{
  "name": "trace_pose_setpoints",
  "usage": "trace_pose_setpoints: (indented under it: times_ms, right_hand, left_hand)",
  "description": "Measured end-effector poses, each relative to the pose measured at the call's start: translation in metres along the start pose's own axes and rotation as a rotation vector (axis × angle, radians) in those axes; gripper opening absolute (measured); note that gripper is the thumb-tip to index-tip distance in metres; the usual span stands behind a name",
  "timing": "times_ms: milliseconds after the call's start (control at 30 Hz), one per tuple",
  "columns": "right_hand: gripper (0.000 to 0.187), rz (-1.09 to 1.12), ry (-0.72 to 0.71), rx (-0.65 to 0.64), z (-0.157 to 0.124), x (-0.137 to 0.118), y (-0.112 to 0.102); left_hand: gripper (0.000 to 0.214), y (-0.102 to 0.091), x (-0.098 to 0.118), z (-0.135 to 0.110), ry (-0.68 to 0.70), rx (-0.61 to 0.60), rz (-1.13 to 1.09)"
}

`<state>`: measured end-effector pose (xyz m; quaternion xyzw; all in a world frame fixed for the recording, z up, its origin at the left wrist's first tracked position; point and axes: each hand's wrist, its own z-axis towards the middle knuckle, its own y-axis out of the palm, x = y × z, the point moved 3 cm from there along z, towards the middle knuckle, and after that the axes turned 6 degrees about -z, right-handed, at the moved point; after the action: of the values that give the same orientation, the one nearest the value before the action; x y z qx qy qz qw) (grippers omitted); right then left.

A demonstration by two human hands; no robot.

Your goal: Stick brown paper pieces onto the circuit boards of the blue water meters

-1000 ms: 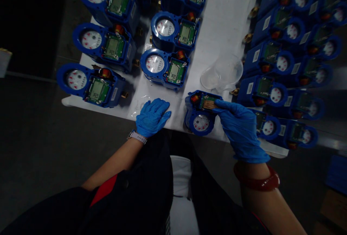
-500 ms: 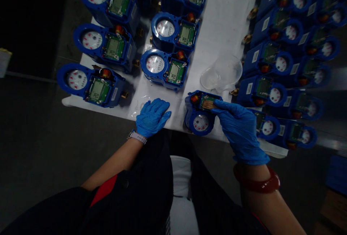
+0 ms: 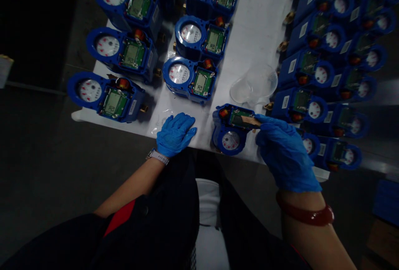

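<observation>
My right hand [image 3: 282, 149], in a blue glove, pinches a small flat brown brush [image 3: 249, 120]. The brush's dark tip lies over the green circuit board and display of a blue water meter [image 3: 230, 140] at the table's front edge. That meter's round dial faces me. Gloved in blue as well, my left hand [image 3: 176, 133] lies flat on the white tabletop with its fingers spread, holding nothing. A sheet of clear film [image 3: 158, 124] shows beside its fingers. Just behind the right-hand meter stand clear plastic cups [image 3: 262, 81].
Several more blue meters [image 3: 190, 77] with lit displays stand in rows at the left and middle of the white table [image 3: 255, 16]. Dense rows of meters [image 3: 307, 106] fill the right side, their brass fittings [image 3: 282, 46] pointing toward the middle.
My right hand has drawn back to the right, pulling the brush across the meter's circuit board. The left hand stays where it was.
</observation>
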<state>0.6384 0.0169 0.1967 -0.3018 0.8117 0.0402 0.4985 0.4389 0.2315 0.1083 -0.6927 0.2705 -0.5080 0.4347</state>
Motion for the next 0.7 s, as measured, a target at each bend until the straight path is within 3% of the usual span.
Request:
trace_pose_setpoints:
  times_ms: [100,200,300,533,700]
  right_hand:
    - [0.025,0.148,0.05,-0.025,-0.003,-0.002,0.001]
    - [0.043,0.417,0.221,-0.104,-0.007,-0.001,0.008]
    - [0.048,0.576,0.318,-0.101,-0.01,0.001,0.012]
    - [0.049,0.649,0.284,-0.084,-0.016,0.007,0.016]
    - [0.063,0.61,0.307,0.042,-0.019,0.01,0.014]
  left_hand:
    - [0.04,0.0,0.0,0.0,0.006,-0.008,-0.001]
    - [0.04,-0.001,0.001,0.0,0.003,-0.011,-0.003]
    - [0.039,-0.002,0.001,0.0,0.016,0.007,0.007]
    - [0.04,-0.001,0.001,0.0,0.02,0.012,0.012]
    - [0.04,0.0,-0.001,-0.001,0.038,0.028,0.013]
